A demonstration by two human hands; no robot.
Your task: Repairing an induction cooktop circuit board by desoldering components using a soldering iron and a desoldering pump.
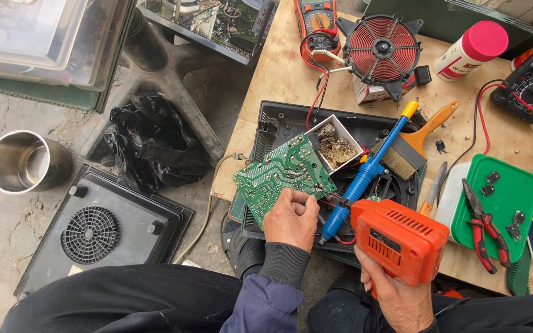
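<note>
Board [282, 176], green, tilted over black casing [279, 123] at counter [279, 68] edge, pinched in left hand [291, 217] fingers. Right hand [396, 296] wrapped round orange solder gun [399, 237], tip near board's lower corner. Best w/ board steady, tip on joint only, blue desolder pump [365, 172] close by.

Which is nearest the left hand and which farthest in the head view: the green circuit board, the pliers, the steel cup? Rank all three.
1. Green circuit board: held by the left hand, just above it.
2. Pliers: far right, on the green tray.
3. Steel cup: far left, on the ground.
</note>
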